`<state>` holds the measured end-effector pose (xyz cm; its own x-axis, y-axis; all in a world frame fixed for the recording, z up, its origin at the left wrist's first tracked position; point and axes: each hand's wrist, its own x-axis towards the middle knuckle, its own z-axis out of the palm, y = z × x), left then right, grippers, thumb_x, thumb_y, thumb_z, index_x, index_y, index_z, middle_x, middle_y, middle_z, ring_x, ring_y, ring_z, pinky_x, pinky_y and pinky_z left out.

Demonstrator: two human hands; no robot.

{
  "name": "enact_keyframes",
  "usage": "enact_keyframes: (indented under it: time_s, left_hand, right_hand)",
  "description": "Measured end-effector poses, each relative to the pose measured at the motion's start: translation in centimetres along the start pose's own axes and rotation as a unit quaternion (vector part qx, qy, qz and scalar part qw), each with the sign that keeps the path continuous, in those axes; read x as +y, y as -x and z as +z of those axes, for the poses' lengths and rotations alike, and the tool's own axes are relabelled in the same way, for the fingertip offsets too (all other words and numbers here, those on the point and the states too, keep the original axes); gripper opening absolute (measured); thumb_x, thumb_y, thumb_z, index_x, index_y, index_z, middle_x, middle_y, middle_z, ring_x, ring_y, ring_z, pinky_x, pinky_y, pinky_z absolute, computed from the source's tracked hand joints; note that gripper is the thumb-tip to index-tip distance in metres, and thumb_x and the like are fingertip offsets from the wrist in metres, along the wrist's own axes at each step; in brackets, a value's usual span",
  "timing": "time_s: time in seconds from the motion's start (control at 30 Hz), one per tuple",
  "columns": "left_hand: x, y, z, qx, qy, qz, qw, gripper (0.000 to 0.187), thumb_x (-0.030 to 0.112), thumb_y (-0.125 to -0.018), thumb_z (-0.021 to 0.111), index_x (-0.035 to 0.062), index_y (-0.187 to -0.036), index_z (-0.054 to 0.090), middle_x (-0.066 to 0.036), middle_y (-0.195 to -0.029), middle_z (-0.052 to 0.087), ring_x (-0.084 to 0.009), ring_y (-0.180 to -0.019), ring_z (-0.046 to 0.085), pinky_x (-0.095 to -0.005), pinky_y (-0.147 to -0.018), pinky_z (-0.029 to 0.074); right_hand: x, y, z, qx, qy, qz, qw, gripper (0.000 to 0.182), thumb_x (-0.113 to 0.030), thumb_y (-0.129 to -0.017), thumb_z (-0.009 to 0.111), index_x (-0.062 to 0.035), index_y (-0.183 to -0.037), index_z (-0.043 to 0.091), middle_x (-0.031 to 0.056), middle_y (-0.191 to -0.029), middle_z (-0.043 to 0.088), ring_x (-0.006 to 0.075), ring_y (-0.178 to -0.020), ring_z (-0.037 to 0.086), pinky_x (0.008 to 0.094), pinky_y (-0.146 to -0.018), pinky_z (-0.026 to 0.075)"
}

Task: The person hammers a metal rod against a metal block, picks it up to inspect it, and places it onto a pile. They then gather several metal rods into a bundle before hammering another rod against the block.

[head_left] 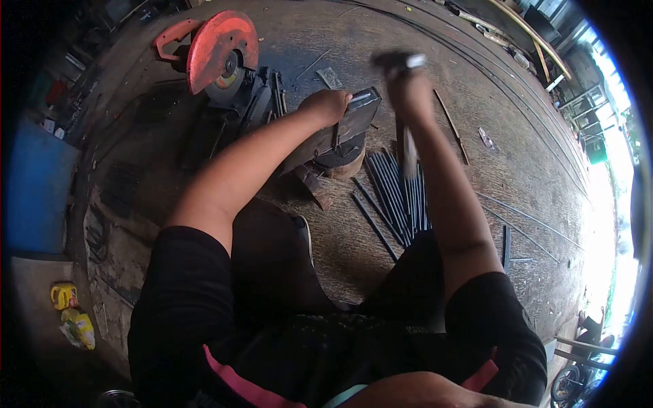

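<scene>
My left hand (325, 109) is closed on a short metal rod (358, 99) that lies along the top end of a dark metal beam (350, 127). The beam rests across a round block (348, 165) on the ground. To the right, my right hand (410, 88) grips a hammer (409, 153) near its head, which is raised beside the beam end and blurred by motion. The hammer's handle points down toward my lap. Many thin dark rods (389, 194) lie in a fanned bundle on the ground between my knees and the block.
A red cut-off saw (224, 51) stands at the upper left. Long thin bars (503, 81) cross the ground at the upper right. A blue panel (37, 187) and yellow containers (64, 296) are at the far left. Loose rods (507, 248) lie right of my right arm.
</scene>
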<state>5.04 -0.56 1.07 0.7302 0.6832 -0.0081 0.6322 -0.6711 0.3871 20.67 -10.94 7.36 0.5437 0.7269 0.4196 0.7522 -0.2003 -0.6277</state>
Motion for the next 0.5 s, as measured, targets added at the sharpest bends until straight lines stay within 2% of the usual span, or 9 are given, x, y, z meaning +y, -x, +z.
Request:
enact_keyframes:
  time_s: [0.03, 0.1, 0.17, 0.23, 0.27, 0.3, 0.37, 0.43, 0.5]
  left_hand:
    - [0.3, 0.0, -0.4, -0.021, 0.003, -0.021, 1.0, 0.043, 0.033, -0.099, 0.034, 0.0016, -0.1, 0.064, -0.027, -0.102, 0.063, -0.0437, -0.098, 0.06, -0.0502, -0.083, 0.047]
    - [-0.5, -1.2, 0.3, 0.0, 0.01, -0.027, 1.0, 0.043, 0.033, -0.099, 0.034, 0.0029, -0.104, 0.064, -0.026, -0.106, 0.062, -0.0423, -0.102, 0.059, -0.0499, -0.085, 0.046]
    - [-0.6, -1.3, 1.4, -0.013, -0.003, -0.007, 1.0, 0.043, 0.033, -0.099, 0.034, 0.0023, -0.102, 0.064, -0.026, -0.105, 0.062, -0.042, -0.1, 0.061, -0.05, -0.084, 0.047]
    - [0.6, -0.6, 0.5, -0.001, -0.011, -0.012, 1.0, 0.043, 0.033, -0.1, 0.034, 0.0017, -0.1, 0.064, -0.027, -0.101, 0.063, -0.0422, -0.096, 0.061, -0.0505, -0.082, 0.047]
    - [0.0, -0.9, 0.9, 0.017, -0.002, 0.019, 1.0, 0.044, 0.033, -0.1, 0.034, 0.001, -0.098, 0.064, -0.027, -0.098, 0.063, -0.0426, -0.094, 0.062, -0.051, -0.081, 0.047]
    - [-0.5, -0.9, 1.4, 0.035, 0.007, 0.05, 0.998, 0.044, 0.033, -0.1, 0.033, 0.0003, -0.096, 0.063, -0.027, -0.096, 0.064, -0.043, -0.091, 0.062, -0.0516, -0.08, 0.047]
    - [-0.2, -0.7, 1.3, 0.041, 0.017, 0.047, 0.998, 0.045, 0.032, -0.1, 0.033, -0.001, -0.092, 0.062, -0.027, -0.092, 0.064, -0.0439, -0.089, 0.062, -0.052, -0.079, 0.047]
    - [0.1, -0.5, 1.2, 0.044, 0.016, 0.03, 0.998, 0.045, 0.033, -0.1, 0.033, -0.0008, -0.092, 0.063, -0.027, -0.093, 0.064, -0.0445, -0.089, 0.062, -0.052, -0.079, 0.047]
    - [0.6, -0.2, 0.6, 0.022, 0.014, 0.015, 1.0, 0.045, 0.033, -0.1, 0.033, -0.0004, -0.094, 0.063, -0.027, -0.095, 0.064, -0.0447, -0.091, 0.061, -0.0521, -0.081, 0.047]
  right_hand:
    - [1.8, 1.2, 1.9, -0.131, 0.064, 0.02, 0.989, 0.043, -0.043, -0.087, 0.058, -0.0078, -0.112, 0.063, 0.0224, -0.101, 0.066, 0.041, -0.102, 0.061, 0.045, -0.088, 0.048]
    - [0.9, 1.4, 0.3, -0.11, -0.01, 0.045, 0.993, 0.053, -0.048, -0.087, 0.056, -0.0065, -0.118, 0.06, 0.0234, -0.108, 0.065, 0.0407, -0.108, 0.058, 0.0437, -0.093, 0.045]
    - [1.4, 0.1, -0.9, -0.186, 0.015, 0.135, 0.973, 0.053, -0.05, -0.088, 0.055, -0.0065, -0.118, 0.06, 0.0253, -0.107, 0.064, 0.0406, -0.108, 0.058, 0.0434, -0.092, 0.045]
    - [0.9, -1.3, -1.9, -0.029, -0.097, 0.046, 0.994, 0.054, -0.05, -0.09, 0.053, -0.0004, -0.109, 0.061, 0.0254, -0.092, 0.067, 0.0392, -0.094, 0.065, 0.044, -0.081, 0.05]
    - [0.3, -2.1, -3.8, -0.009, -0.154, 0.074, 0.985, 0.053, -0.05, -0.09, 0.055, 0.002, -0.1, 0.06, 0.0169, -0.071, 0.066, 0.0315, -0.067, 0.068, 0.0403, -0.061, 0.052]
    - [-2.8, -1.6, -6.4, 0.014, -0.297, 0.06, 0.953, 0.046, -0.046, -0.091, 0.057, 0.0001, -0.09, 0.059, 0.0068, -0.057, 0.057, 0.0196, -0.048, 0.059, 0.0341, -0.046, 0.046]
    - [-5.0, -1.4, -8.7, 0.094, -0.334, -0.011, 0.938, 0.042, -0.043, -0.095, 0.054, -0.0033, -0.083, 0.056, 0.0014, -0.057, 0.052, 0.0109, -0.048, 0.052, 0.0287, -0.043, 0.042]
    - [-4.5, -1.5, -8.5, 0.112, -0.37, -0.019, 0.922, 0.039, -0.041, -0.095, 0.054, -0.0049, -0.081, 0.056, 0.0019, -0.057, 0.052, 0.0113, -0.048, 0.052, 0.0292, -0.043, 0.042]
    - [-2.9, -1.0, -5.2, 0.064, -0.309, 0.053, 0.947, 0.043, -0.044, -0.094, 0.054, -0.0031, -0.081, 0.057, 0.0052, -0.059, 0.056, 0.0156, -0.05, 0.057, 0.0325, -0.046, 0.046]
